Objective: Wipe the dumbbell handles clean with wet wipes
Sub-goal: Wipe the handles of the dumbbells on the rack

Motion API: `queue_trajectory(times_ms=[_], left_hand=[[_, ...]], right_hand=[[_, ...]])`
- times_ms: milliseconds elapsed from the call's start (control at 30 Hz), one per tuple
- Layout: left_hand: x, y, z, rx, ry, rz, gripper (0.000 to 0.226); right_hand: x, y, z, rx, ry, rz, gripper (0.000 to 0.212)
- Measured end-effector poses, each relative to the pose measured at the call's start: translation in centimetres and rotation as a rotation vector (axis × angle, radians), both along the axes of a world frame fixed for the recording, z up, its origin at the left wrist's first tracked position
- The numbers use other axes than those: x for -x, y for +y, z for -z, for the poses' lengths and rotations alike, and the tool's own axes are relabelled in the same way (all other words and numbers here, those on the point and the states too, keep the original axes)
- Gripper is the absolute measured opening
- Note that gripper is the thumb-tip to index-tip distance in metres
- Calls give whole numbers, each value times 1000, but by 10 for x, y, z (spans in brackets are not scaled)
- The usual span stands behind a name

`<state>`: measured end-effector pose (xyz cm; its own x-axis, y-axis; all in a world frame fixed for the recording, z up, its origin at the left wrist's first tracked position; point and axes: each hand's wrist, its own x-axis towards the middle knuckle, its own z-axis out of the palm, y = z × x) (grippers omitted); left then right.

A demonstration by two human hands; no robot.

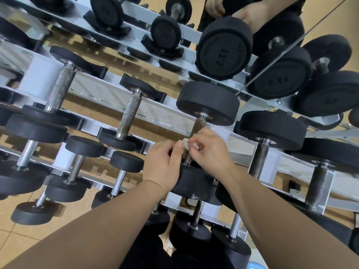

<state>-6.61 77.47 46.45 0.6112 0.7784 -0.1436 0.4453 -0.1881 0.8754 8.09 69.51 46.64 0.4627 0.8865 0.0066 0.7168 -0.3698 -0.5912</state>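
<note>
A black dumbbell lies across the middle tier of the rack, its knurled steel handle (198,126) running from a far head (207,102) down to a near head (191,182). A small crumpled white wet wipe (186,143) sits against the lower part of that handle. My right hand (208,147) pinches the wipe from the right. My left hand (165,165) rests over the near head, its thumb pressed on the wipe from the left. The handle's lowest part is hidden behind both hands.
The grey rack (108,94) holds several other black dumbbells: rusty handles at left (61,87) and centre (129,113), larger ones at right (261,158). A mirror behind reflects dumbbells and hands (250,15). Lower-tier dumbbells (120,179) crowd below my arms.
</note>
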Motion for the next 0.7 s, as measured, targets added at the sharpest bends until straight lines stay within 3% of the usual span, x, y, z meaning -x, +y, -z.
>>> queue_trajectory(times_ms=[133,267,333,533,600,700], left_hand=[[3,0,3,52,-38,-39,55],[5,-1,7,108,-89,-90,48],[5,0,10,115,-88,-94,45],[6,-1,14,132,-100,-78,39],[6,0,13,135,-100,-74,37],[7,1,13,103,-113,-27,34]], right_hand=[[-8,3,-8,119,-70,-172,7],[-18,35,-12,112,-136,105,6],[-16,31,-11,103,-116,108,7],[-1,-2,-21,327,-24,-271,6],[-3,14,-20,315,-92,-175,6],[-8,44,-20,297,-212,150,7]])
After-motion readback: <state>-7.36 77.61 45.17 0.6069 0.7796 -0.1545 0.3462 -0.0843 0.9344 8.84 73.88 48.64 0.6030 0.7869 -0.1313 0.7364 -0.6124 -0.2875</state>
